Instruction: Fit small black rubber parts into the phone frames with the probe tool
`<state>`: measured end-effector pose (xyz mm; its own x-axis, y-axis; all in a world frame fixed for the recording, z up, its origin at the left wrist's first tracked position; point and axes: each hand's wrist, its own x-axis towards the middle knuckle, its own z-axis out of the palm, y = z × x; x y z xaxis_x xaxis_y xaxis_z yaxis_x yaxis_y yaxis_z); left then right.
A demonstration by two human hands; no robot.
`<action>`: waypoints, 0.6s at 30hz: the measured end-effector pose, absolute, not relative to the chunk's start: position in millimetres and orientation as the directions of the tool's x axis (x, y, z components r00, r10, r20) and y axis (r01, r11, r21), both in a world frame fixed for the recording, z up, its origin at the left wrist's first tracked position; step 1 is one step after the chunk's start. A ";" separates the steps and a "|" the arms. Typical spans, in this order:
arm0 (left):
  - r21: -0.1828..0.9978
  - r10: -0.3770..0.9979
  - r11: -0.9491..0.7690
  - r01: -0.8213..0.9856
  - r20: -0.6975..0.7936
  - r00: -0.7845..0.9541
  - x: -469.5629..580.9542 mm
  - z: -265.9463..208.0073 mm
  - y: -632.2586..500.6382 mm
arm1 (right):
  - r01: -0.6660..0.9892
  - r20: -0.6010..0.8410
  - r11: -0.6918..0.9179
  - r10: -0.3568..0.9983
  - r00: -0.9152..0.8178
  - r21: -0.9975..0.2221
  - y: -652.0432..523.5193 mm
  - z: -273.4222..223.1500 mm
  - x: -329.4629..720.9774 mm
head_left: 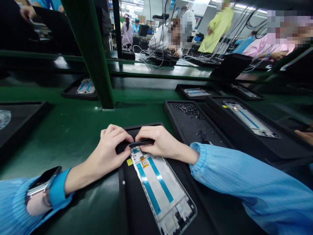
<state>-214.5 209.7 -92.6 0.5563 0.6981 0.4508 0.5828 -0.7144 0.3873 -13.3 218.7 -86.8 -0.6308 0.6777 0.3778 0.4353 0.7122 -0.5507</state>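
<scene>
A silver phone frame [162, 186] with two blue strips lies in a black foam tray [132, 205], its top end under my hands. My right hand [158, 140] grips a slim black stick-like tool [141, 143], its left end by the frame's top corner. At that same corner my left hand [112, 145] has its thumb and fingers drawn together near the tool's end; anything between them is hidden. A small copper-coloured flex cable [144, 162] shows on the frame, and a yellow tab [129, 162] sticks out at its left edge.
A tray of small black parts [188, 111] stands just beyond my right hand. Another phone frame [253, 119] lies in a tray at right. A green post [91, 55] rises from the green bench [73, 127]. Co-workers sit and stand behind the far rail.
</scene>
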 end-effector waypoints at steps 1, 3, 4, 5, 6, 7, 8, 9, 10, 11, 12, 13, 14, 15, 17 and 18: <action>0.381 0.685 -0.727 0.571 0.462 0.564 -215.1 -92.6 209.5 | 0.439 0.371 0.715 0.674 -0.638 -0.544 218.1 -86.6 -13.5; 0.361 0.647 -0.761 0.540 0.488 0.586 -216.1 -92.7 209.0 | 0.443 0.359 0.720 0.668 -0.652 -0.534 217.4 -85.4 -14.0; 0.345 0.625 -0.779 0.524 0.502 0.598 -216.4 -92.5 208.7 | 0.443 0.356 0.722 0.665 -0.657 -0.531 217.5 -84.3 -14.3; 0.328 0.603 -0.795 0.509 0.515 0.609 -216.6 -92.2 208.4 | 0.444 0.352 0.721 0.665 -0.658 -0.532 217.8 -83.0 -14.6; 0.311 0.582 -0.810 0.498 0.527 0.619 -216.7 -91.7 208.0 | 0.445 0.348 0.715 0.671 -0.655 -0.540 218.6 -81.6 -14.8; 0.290 0.563 -0.822 0.489 0.539 0.626 -216.5 -91.0 207.7 | 0.446 0.340 0.700 0.683 -0.646 -0.558 219.6 -80.2 -14.9; 0.268 0.546 -0.832 0.485 0.548 0.634 -216.3 -90.1 207.3 | 0.448 0.328 0.677 0.702 -0.632 -0.585 221.0 -78.9 -15.0; 0.248 0.533 -0.840 0.483 0.551 0.643 -215.8 -89.1 206.9 | 0.449 0.307 0.641 0.727 -0.614 -0.622 222.5 -77.9 -14.8; 0.230 0.523 -0.845 0.483 0.548 0.653 -215.4 -88.1 206.5 | 0.449 0.274 0.597 0.754 -0.596 -0.665 224.1 -77.3 -14.6; 0.217 0.516 -0.848 0.483 0.542 0.663 -214.9 -87.1 206.2 | 0.449 0.233 0.546 0.779 -0.582 -0.707 225.6 -76.9 -14.3; 0.207 0.512 -0.851 0.483 0.534 0.673 -214.5 -86.2 205.9 | 0.448 0.189 0.494 0.801 -0.568 -0.745 227.0 -76.9 -13.9; 0.202 0.510 -0.853 0.482 0.525 0.682 -214.1 -85.5 205.7 | 0.449 0.143 0.441 0.819 -0.556 -0.777 228.2 -77.2 -13.6; 0.198 0.509 -0.853 0.483 0.517 0.688 -213.9 -85.1 205.7 | 0.450 0.101 0.392 0.833 -0.544 -0.802 229.2 -77.5 -13.4; 0.194 0.507 -0.854 0.483 0.513 0.692 -213.7 -84.9 205.8 | 0.451 0.063 0.347 0.843 -0.534 -0.822 229.9 -77.9 -13.4; 0.183 0.503 -0.856 0.483 0.508 0.699 -213.7 -85.0 206.3 | 0.451 0.012 0.282 0.857 -0.515 -0.847 230.8 -78.2 -14.1; 0.178 0.501 -0.857 0.483 0.505 0.703 -213.8 -85.1 206.7 | 0.451 -0.007 0.259 0.861 -0.509 -0.854 231.0 -77.9 -14.7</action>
